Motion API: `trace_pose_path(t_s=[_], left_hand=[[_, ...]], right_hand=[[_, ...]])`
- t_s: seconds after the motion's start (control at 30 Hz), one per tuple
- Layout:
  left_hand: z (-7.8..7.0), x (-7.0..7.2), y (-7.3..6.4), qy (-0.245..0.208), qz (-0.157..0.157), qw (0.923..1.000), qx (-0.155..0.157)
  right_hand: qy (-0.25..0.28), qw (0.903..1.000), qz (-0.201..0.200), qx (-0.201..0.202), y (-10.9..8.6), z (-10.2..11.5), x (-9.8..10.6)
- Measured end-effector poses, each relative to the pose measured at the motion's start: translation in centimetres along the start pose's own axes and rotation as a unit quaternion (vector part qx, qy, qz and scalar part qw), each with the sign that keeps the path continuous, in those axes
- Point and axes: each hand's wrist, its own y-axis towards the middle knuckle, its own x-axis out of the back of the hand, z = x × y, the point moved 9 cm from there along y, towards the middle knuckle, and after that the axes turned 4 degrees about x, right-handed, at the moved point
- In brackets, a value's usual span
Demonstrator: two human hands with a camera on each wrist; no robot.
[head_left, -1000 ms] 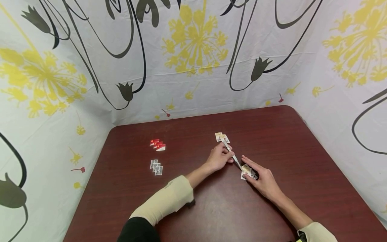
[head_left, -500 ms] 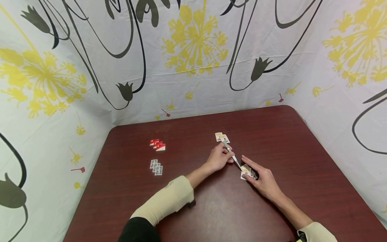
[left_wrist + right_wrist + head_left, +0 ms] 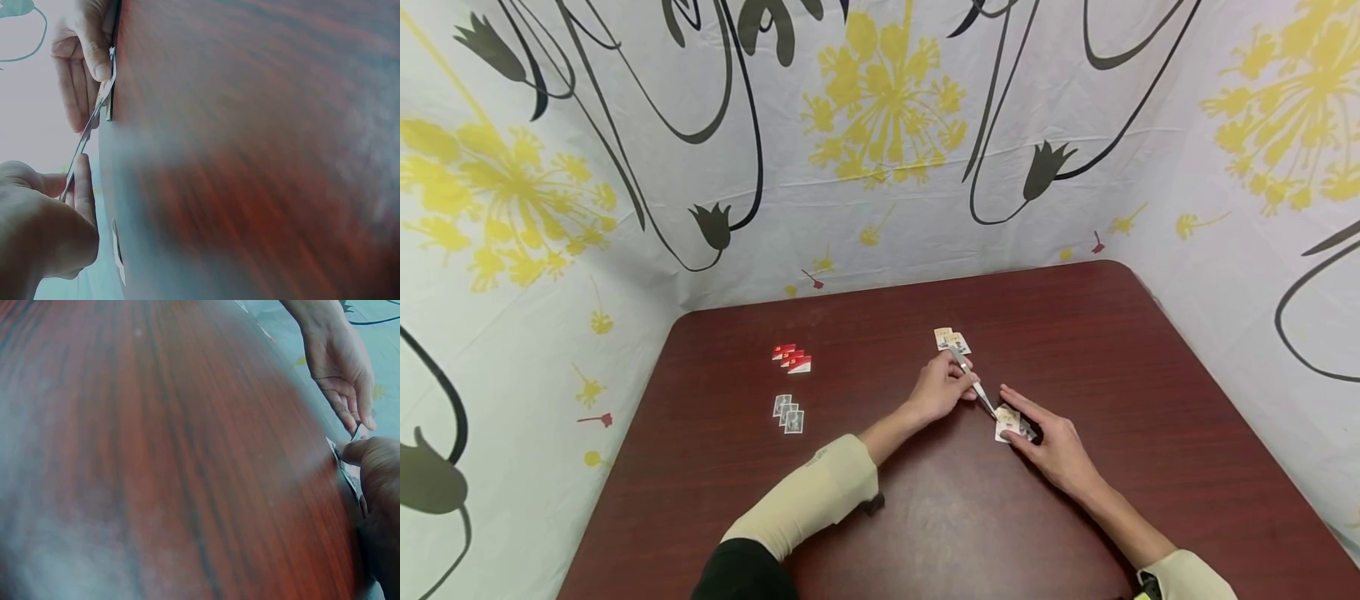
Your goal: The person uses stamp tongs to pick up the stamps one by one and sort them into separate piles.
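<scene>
Between thumb and fingers, my left hand [image 3: 938, 388] holds metal tweezers [image 3: 977, 389], slanting down to the right. Their tips meet the edge of a cream stamp-like piece of paper [image 3: 1006, 424] on top of a small pile. My right hand [image 3: 1058, 450] steadies this pile, thumb at its near side and fingers at its far side. Beneath the cream piece a darker grey stamp [image 3: 1028, 432] partly shows. In the left wrist view the tweezers [image 3: 86, 134] reach the pile beside the right thumb. The right wrist view shows the right thumb [image 3: 354, 451] on the pile.
Two cream stamps [image 3: 952, 342] overlap beyond the left hand. At the left of the brown table [image 3: 715, 483] lie several red-and-white stamps [image 3: 792, 359], with grey stamps [image 3: 788, 415] nearer. Patterned white cloth [image 3: 880, 225] hangs behind the table.
The tweezers and the top cream stamp have shifted slightly left and away, showing a little more of the left edge. The right hand stays in place.
</scene>
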Motion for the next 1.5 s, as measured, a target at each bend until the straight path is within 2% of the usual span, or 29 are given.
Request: trace_pose_path(t_s=[0.23, 0.53, 0.8, 1.23, 1.5], left_hand=[[-0.1, 0.7, 0.2, -0.006, -0.005, 1.0, 0.006], [-0.6, 1.7, 0.0, -0.029, -0.015, 0.9994, 0.01], [-0.8, 2.6, 0.2, -0.039, -0.022, 0.999, 0.009], [-0.2, 4.1, 0.4, -0.049, -0.042, 0.9979, 0.008], [0.0, 4.8, 0.3, -0.037, -0.043, 0.9984, 0.006]], right_hand=[[-0.01, 0.9999, 0.0, -0.003, 0.1, 0.0, 0.0], [-0.005, 0.9998, -0.004, 0.02, 0.0, 0.4, 0.0], [-0.006, 0.9999, -0.004, 0.014, -0.1, 0.3, 0.0], [-0.005, 1.0, 0.003, -0.001, -0.1, -0.1, -0.1], [0.006, 0.9999, 0.009, 0.008, 0.1, 0.2, -0.3]])
